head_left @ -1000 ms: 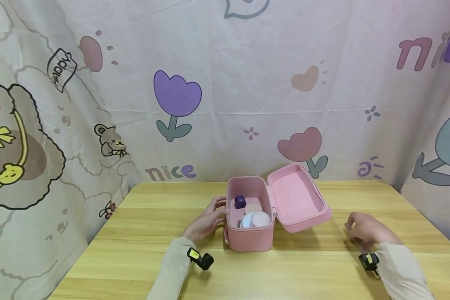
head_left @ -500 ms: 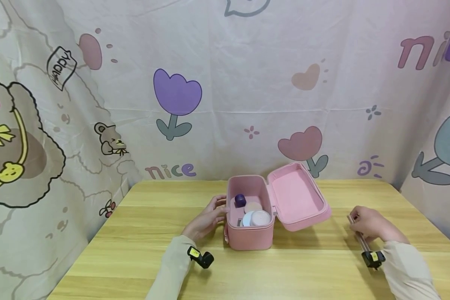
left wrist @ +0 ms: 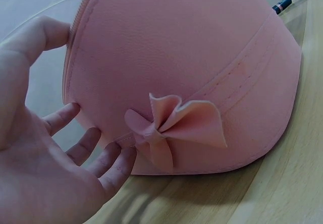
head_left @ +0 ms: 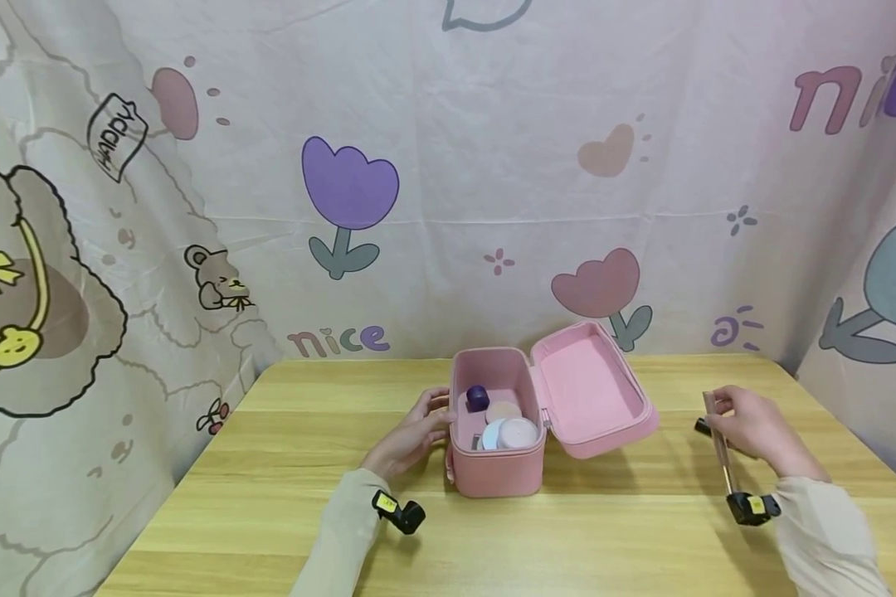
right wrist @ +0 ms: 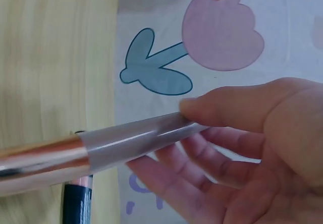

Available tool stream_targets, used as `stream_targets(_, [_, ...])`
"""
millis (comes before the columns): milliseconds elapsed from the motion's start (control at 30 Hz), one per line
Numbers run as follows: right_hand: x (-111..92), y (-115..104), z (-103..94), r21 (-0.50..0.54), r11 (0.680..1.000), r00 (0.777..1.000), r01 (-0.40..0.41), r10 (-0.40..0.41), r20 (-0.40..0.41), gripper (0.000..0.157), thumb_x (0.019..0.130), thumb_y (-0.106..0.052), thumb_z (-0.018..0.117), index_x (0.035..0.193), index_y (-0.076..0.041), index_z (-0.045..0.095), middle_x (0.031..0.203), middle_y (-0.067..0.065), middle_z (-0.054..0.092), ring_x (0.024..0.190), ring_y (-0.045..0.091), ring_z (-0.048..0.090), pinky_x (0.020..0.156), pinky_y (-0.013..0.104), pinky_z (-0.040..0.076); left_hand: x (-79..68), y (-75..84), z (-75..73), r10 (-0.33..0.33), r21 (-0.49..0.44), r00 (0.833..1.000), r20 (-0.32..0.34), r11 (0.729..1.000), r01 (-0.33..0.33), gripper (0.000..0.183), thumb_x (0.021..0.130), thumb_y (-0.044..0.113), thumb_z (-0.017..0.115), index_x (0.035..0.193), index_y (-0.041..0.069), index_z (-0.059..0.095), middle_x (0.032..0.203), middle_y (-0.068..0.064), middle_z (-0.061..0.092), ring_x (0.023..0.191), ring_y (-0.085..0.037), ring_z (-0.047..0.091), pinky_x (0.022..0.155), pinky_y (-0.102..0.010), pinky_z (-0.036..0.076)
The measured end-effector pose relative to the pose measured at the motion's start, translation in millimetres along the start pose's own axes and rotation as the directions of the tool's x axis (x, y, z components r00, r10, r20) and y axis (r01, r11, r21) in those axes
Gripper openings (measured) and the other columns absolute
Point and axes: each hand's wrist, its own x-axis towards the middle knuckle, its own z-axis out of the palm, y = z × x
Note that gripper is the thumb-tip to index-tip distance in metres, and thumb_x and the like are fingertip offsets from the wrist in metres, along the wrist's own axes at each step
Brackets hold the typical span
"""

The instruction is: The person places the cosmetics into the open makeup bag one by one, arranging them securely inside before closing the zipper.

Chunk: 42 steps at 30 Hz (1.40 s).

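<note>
A pink makeup case [head_left: 499, 474] stands on the table with its lid [head_left: 590, 390] swung over to the right. Inside lie a dark purple cube-like item [head_left: 478, 398] and several round pale compacts [head_left: 518, 433]. My left hand [head_left: 412, 435] rests against the case's left side, its fingertips touching the outside near a pink bow [left wrist: 176, 128]. Between thumb and fingers my right hand [head_left: 754, 427] pinches a slim stick that looks like a makeup brush [right wrist: 136, 138], mauve with a copper-coloured section. The wrist camera hides its lower end in the head view.
A dark tube [head_left: 703, 427] with a pinkish band lies on the wooden table [head_left: 269, 481] beside my right hand. A printed cloth [head_left: 448, 166] hangs behind the table and along both sides.
My right hand has lifted and moved slightly right and away from me with the makeup brush, uncovering the dark tube. My left hand and the case have stayed put.
</note>
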Motion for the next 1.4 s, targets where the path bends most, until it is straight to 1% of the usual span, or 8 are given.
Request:
stream_targets(100, [0, -1, 0.4, -0.018, 0.999, 0.996, 0.044, -0.045, -0.074, 0.039, 0.089, -0.001, 0.059, 0.115, 0.023, 0.045, 0.095, 0.034, 0.059, 0.077, 0.039, 0.064, 0.059, 0.039, 0.055, -0.1, 0.2, -0.1, -0.002, 0.005, 1.0, -0.008, 1.0, 0.002, 0.059, 0.095, 0.014, 0.051, 0.145, 0.004, 0.021, 0.15, -0.024, 0.018, 0.131, -0.045, 0.033, 0.109, -0.049, 0.03])
stream_targets(267, [-1, -2, 2.5, 0.012, 0.997, 0.982, 0.076, -0.072, -0.174, 0.04, 0.092, -0.004, 0.059, 0.121, 0.02, 0.044, 0.104, 0.038, 0.056, 0.091, 0.053, 0.059, 0.067, 0.051, 0.054, -0.3, 0.2, 0.0, -0.01, 0.009, 1.0, -0.012, 1.0, 0.01, 0.059, 0.095, 0.016, 0.051, 0.145, 0.005, 0.022, 0.15, -0.024, 0.018, 0.132, -0.045, 0.032, 0.109, -0.05, 0.029])
stream_targets(467, [-1, -4, 6.7, -0.001, 0.995, 0.948, 0.102, -0.098, -0.303, 0.037, 0.094, -0.008, 0.058, 0.12, 0.016, 0.047, 0.102, 0.034, 0.058, 0.094, 0.052, 0.057, 0.073, 0.061, 0.047, -1.9, 0.0, 0.3, -0.009, 0.001, 1.0, -0.011, 1.0, 0.009, 0.059, 0.095, 0.014, 0.05, 0.146, 0.004, 0.022, 0.15, -0.025, 0.017, 0.133, -0.045, 0.031, 0.11, -0.051, 0.028])
stream_targets(567, [0, -4, 8.3, -0.005, 0.994, 0.927, 0.109, -0.104, -0.36, 0.034, 0.093, -0.007, 0.059, 0.118, 0.013, 0.048, 0.1, 0.031, 0.058, 0.094, 0.05, 0.057, 0.073, 0.06, 0.045, -1.9, -0.3, 0.6, -0.011, 0.001, 1.0, -0.01, 1.0, 0.011, 0.058, 0.095, 0.013, 0.049, 0.146, 0.004, 0.022, 0.15, -0.024, 0.017, 0.133, -0.045, 0.031, 0.11, -0.05, 0.028])
stream_targets(700, [-1, -6, 8.0, -0.025, 0.994, 0.898, 0.109, -0.109, -0.426, 0.031, 0.091, -0.005, 0.061, 0.115, 0.011, 0.051, 0.097, 0.028, 0.059, 0.091, 0.045, 0.057, 0.073, 0.051, 0.044, -2.0, 0.0, 0.8, -0.012, 0.001, 1.0, -0.008, 1.0, 0.012, 0.059, 0.095, 0.013, 0.049, 0.146, 0.004, 0.021, 0.15, -0.024, 0.017, 0.133, -0.046, 0.03, 0.11, -0.051, 0.028])
stream_targets(900, [-3, -18, 3.3, -0.04, 0.991, 0.862, 0.129, -0.132, -0.49, 0.029, 0.088, -0.002, 0.063, 0.112, 0.011, 0.052, 0.096, 0.025, 0.058, 0.088, 0.042, 0.056, 0.071, 0.043, 0.04, -1.9, 0.6, 0.7, -0.013, -0.004, 1.0, -0.004, 1.0, 0.013, 0.06, 0.094, 0.014, 0.049, 0.146, 0.004, 0.021, 0.151, -0.024, 0.016, 0.133, -0.045, 0.03, 0.11, -0.051, 0.027])
stream_targets(1100, [-7, -30, -0.6, -0.059, 0.988, 0.842, 0.142, -0.152, -0.517, 0.032, 0.086, 0.0, 0.065, 0.113, 0.011, 0.053, 0.094, 0.025, 0.057, 0.087, 0.042, 0.056, 0.069, 0.039, 0.037, -2.0, 0.3, -0.2, -0.013, -0.007, 1.0, 0.005, 1.0, 0.013, 0.06, 0.095, 0.015, 0.05, 0.146, 0.005, 0.02, 0.15, -0.024, 0.016, 0.133, -0.046, 0.03, 0.11, -0.051, 0.027])
stream_targets(1400, [-12, -41, -4.7, -0.042, 0.99, 0.836, 0.136, -0.137, -0.531, 0.036, 0.087, -0.001, 0.064, 0.118, 0.013, 0.052, 0.099, 0.028, 0.057, 0.091, 0.045, 0.056, 0.072, 0.052, 0.038, 0.1, 0.4, 0.5, -0.01, -0.021, 0.999, 0.041, 1.0, 0.011, 0.061, 0.095, 0.016, 0.048, 0.144, 0.003, 0.014, 0.145, -0.029, 0.017, 0.131, -0.047, 0.03, 0.11, -0.049, 0.027])
